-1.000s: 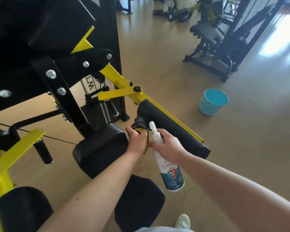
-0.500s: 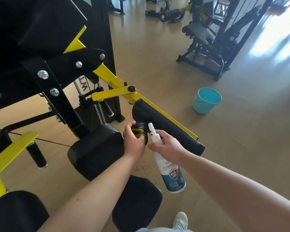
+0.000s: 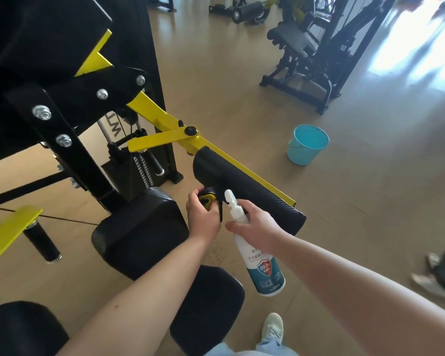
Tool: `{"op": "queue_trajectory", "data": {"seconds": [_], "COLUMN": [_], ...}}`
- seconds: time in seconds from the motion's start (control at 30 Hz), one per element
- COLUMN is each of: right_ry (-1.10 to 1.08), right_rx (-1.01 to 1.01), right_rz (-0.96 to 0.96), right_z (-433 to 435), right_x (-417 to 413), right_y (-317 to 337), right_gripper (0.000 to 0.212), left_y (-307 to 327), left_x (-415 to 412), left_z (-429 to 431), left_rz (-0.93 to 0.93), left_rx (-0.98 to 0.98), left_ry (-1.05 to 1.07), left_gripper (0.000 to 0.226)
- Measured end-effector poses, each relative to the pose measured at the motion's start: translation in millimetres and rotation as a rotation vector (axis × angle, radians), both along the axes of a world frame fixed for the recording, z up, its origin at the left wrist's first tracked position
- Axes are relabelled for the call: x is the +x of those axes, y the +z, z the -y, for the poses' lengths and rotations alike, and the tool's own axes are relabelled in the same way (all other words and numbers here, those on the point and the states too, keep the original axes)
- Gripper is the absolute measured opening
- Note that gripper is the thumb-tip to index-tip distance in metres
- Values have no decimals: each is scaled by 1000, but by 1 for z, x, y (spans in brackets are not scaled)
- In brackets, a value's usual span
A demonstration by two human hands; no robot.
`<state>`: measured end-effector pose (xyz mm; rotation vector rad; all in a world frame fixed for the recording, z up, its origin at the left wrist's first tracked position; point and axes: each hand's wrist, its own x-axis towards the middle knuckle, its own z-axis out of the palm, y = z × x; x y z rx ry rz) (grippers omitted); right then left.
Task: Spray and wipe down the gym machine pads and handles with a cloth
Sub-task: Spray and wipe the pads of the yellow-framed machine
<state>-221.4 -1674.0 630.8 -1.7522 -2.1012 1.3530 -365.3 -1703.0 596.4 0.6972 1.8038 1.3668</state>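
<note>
My left hand [image 3: 202,218] grips a bunched black and yellow cloth [image 3: 209,199] against the near end of a long black pad [image 3: 244,188] on a yellow arm [image 3: 165,122] of the gym machine. Just to its right, my right hand [image 3: 257,227] holds a white spray bottle [image 3: 261,263] with a blue label by the neck, nozzle up beside the cloth. Black seat pads [image 3: 136,232] sit below my left forearm.
A turquoise bucket [image 3: 307,145] stands on the wooden floor to the right of the pad. Other black machines [image 3: 303,52] fill the back right. The weight stack [image 3: 139,163] sits behind the yellow arm. My shoe [image 3: 272,327] shows at the bottom; another person's feet [image 3: 437,278] are at right.
My left hand has shifted the cloth slightly on the pad end, and the view has moved a little closer and leftward. The bottle stays beside it. Feet have appeared at right.
</note>
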Motion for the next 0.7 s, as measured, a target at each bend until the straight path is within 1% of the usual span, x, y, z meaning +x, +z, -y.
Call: {"op": "queue_trajectory", "data": {"seconds": [0.1, 0.13, 0.17, 0.27, 0.3, 0.4, 0.53, 0.63, 0.7], "right_ry": [-12, -21, -25, -15, -10, -17, 11, 8, 17], "right_rx": [23, 22, 11, -41, -38, 4, -21, -4, -15], "right_rz": [25, 25, 20, -5, 3, 13, -20, -1, 5], "right_z": [6, 7, 9, 16, 18, 19, 22, 25, 28], "right_x": [10, 14, 19, 31, 36, 48, 67, 81, 89], "right_y": [-5, -6, -7, -5, -6, -8, -6, -9, -11], "right_gripper": [36, 35, 37, 53, 52, 36, 41, 32, 34], "left_y": [-4, -4, -5, -7, -8, -9, -10, -7, -6], "left_x": [10, 13, 17, 29, 32, 42, 56, 69, 77], "left_z": [0, 0, 1, 3, 3, 5, 11, 20, 24], "left_rz": [-11, -10, -10, -30, -35, -41, -30, -16, -13], "left_rx": [-6, -5, -6, -21, -25, -31, -33, -43, -52], "left_ry": [-29, -35, -40, -46, -47, -42, -10, -8, -5], "left_gripper": [53, 54, 54, 55, 56, 55, 53, 52, 52]}}
